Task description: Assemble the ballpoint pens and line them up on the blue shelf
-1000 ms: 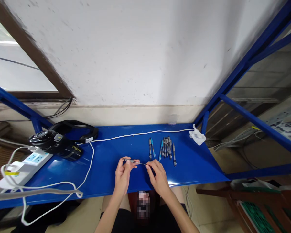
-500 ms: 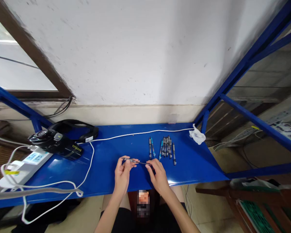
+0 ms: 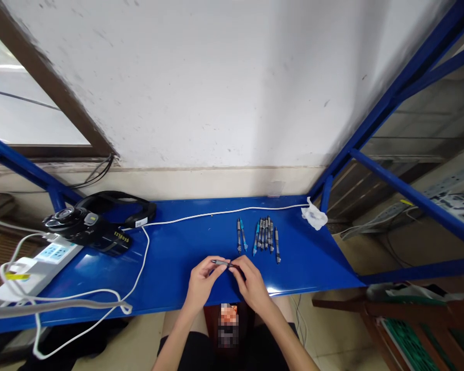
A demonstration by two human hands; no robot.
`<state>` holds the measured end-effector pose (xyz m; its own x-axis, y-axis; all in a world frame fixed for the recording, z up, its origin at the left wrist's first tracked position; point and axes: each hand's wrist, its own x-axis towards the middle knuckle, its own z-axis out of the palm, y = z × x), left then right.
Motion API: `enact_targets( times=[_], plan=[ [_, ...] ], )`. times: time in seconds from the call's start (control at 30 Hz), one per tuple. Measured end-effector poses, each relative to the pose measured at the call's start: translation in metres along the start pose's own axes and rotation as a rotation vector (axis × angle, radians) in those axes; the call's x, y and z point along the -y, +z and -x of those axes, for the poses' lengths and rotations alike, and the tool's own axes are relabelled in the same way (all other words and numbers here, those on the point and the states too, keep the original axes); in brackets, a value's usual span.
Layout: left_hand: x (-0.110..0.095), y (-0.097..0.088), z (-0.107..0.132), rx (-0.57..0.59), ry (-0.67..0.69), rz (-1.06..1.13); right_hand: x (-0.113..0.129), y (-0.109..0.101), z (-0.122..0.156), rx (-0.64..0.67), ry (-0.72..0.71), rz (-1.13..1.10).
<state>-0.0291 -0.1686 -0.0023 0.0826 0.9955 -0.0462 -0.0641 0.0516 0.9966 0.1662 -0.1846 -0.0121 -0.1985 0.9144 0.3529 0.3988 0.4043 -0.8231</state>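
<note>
Near the front edge of the blue table, my left hand pinches a grey-and-black pen that lies crosswise between my hands. The fingertips of my right hand close on its right end and partly hide it, so I cannot tell how the parts meet there. Behind my right hand lie several pens side by side, mostly grey and black, one of them blue. A grey pen and a blue pen make a pair to their left, and a single pen lies to their right.
A crumpled white tissue is at the right of the blue table. On the left are a black strapped device, a white power strip and a looping white cable. Blue frame posts and a wall bound the table.
My hands have come together. The thin rod that showed between them is no longer visible, and the right fingers now touch the end of the pen in my left hand.
</note>
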Motion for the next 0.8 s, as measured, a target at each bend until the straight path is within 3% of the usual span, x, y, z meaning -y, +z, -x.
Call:
enact_targets(
  times=[0.27, 0.43, 0.6, 0.8],
  plan=[
    [-0.0021, -0.0014, -0.0002, 0.022, -0.002, -0.02, -0.0026, 0.0005, 0.0022, -0.039, 0.043, -0.004],
    [-0.0036, -0.0016, -0.0003, 0.008, 0.0, -0.012, 0.0013, -0.0025, 0.0009, 0.044, 0.036, -0.016],
    [-0.0023, -0.0022, 0.0001, 0.032, -0.008, -0.01, 0.0027, -0.0027, 0.0008, 0.002, 0.077, -0.016],
    [-0.0009, -0.003, -0.0008, 0.023, 0.016, -0.006, 0.0008, -0.0028, 0.0012, 0.06, 0.032, 0.009]
  ],
)
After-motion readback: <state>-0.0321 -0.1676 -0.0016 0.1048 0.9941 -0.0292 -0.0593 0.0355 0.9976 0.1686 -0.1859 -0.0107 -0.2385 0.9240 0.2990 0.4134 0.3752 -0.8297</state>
